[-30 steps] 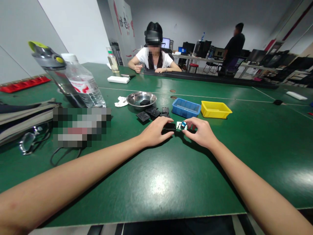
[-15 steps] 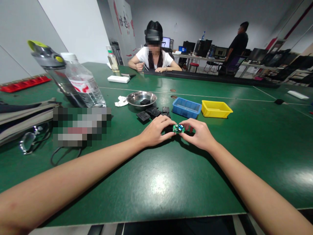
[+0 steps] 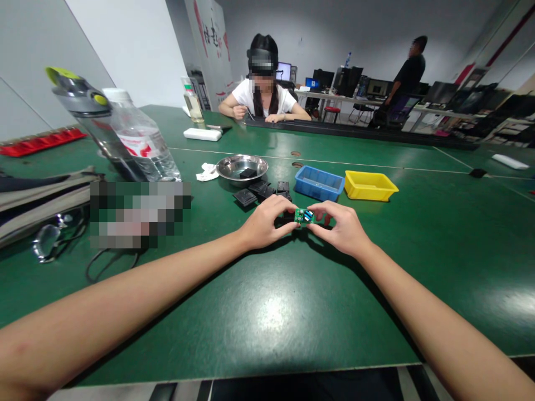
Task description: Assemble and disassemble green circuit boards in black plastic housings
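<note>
A small green circuit board (image 3: pixel 300 216) with blue and silvery parts on its face is held up between both hands, just above the table. My left hand (image 3: pixel 267 221) pinches its left end between thumb and forefinger. At the other end, my right hand (image 3: pixel 339 225) grips it the same way, its remaining fingers curled behind. Several flat black plastic pieces (image 3: pixel 246 197) lie in a loose pile just beyond my left hand. Past them stands a shiny metal bowl (image 3: pixel 225 170) with a black piece inside.
A blue bin (image 3: pixel 320 191) and a yellow bin (image 3: pixel 370 192) stand beyond my right hand. On the left are a water bottle (image 3: pixel 144 142), a grey drinking bottle (image 3: pixel 90 120), glasses (image 3: pixel 47 242) and a red tray (image 3: pixel 45 143). Across the green table (image 3: pixel 267 317) sits a person (image 3: pixel 263 92).
The circuit board has tilted slightly, showing more of its face, and both hands have shifted very little. In the background, the standing person has turned a bit.
</note>
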{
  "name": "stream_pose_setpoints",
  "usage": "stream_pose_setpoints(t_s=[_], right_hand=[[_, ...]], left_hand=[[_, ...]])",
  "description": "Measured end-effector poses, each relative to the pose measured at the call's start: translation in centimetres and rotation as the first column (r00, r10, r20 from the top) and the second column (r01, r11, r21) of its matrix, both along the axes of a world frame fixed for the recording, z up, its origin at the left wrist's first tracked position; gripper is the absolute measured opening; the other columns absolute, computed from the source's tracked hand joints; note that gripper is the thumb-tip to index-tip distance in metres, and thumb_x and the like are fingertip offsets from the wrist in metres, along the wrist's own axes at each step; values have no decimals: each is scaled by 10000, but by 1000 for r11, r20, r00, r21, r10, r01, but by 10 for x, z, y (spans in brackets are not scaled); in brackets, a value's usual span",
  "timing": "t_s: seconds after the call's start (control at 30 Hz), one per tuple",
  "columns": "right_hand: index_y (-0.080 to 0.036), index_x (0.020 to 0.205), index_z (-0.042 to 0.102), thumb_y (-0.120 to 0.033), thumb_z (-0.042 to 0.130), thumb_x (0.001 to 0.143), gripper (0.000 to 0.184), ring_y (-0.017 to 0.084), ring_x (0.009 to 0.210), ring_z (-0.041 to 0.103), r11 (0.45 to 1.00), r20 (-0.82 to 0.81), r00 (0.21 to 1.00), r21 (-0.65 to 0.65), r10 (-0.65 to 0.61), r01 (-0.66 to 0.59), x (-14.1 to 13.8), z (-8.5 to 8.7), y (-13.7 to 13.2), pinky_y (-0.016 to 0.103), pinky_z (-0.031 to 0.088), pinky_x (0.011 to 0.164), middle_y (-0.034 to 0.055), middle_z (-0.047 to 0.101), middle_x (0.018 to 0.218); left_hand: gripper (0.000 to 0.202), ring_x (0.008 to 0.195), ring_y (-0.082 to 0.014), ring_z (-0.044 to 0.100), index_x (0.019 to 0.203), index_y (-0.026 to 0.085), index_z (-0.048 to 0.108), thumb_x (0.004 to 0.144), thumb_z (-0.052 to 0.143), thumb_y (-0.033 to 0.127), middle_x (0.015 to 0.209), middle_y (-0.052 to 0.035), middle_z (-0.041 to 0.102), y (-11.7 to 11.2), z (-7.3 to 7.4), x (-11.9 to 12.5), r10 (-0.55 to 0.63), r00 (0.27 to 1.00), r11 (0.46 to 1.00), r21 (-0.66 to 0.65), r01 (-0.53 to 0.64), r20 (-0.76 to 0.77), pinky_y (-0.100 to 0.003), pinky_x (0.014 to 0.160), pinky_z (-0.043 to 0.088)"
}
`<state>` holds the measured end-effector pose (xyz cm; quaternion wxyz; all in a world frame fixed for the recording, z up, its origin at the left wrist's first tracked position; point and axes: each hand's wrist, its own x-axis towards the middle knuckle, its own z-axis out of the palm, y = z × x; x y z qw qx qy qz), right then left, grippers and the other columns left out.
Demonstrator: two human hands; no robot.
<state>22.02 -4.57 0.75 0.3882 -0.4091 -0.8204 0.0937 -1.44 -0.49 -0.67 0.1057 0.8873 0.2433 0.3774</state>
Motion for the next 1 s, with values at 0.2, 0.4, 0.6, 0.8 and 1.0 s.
stream_pose_setpoints(t_s=[0.2, 0.4, 0.6, 0.8, 1.0], right_hand=[[-199, 1052, 726, -255, 732, 837, 222, 161, 686, 634, 1000, -7, 1000, 7, -1, 1, 0, -1, 0, 274, 513, 654, 33, 717, 827], [-206, 1041, 723, -294, 724, 852, 209, 164, 684, 634, 1000, 1, 1000, -5, 0, 0, 0, -1, 0, 278, 513, 648, 34, 719, 825], [-194, 1042, 719, -265, 725, 848, 207, 163, 683, 632, 1000, 4, 1000, 21, 17, -17, 0, -2, 0, 274, 508, 645, 35, 714, 822], [-209, 1041, 716, -269, 720, 847, 203, 167, 691, 636, 1000, 19, 1000, -1, 4, -4, 0, -1, 0, 279, 513, 657, 34, 715, 831], [-207, 1039, 711, -278, 716, 850, 202, 161, 682, 625, 1000, 18, 1000, 11, 6, -7, -1, -1, -1, 275, 510, 646, 33, 714, 830]], left_hand=[[122, 883, -188, 639, 920, 179, 673, 941, 669, 299, 903, -51, 713, 0, 1, 0, -53, 996, 992, -106, 60, 70, -341, 851, 504], [146, 918, -202, 648, 986, 179, 690, 940, 650, 311, 941, -62, 719, 0, 0, 1, -48, 998, 986, -157, 55, 49, -361, 882, 521], [169, 955, -218, 640, 1002, 174, 711, 967, 616, 310, 1004, -86, 745, 1, 0, 0, -93, 996, 985, -148, 93, 5, -383, 911, 508], [162, 941, -217, 640, 978, 179, 700, 960, 618, 317, 979, -81, 736, 1, 0, 1, -79, 997, 985, -157, 77, -3, -377, 901, 509], [155, 916, -212, 630, 964, 178, 676, 953, 620, 322, 957, -76, 718, 1, 0, 1, -78, 997, 983, -167, 77, -1, -365, 875, 506]])
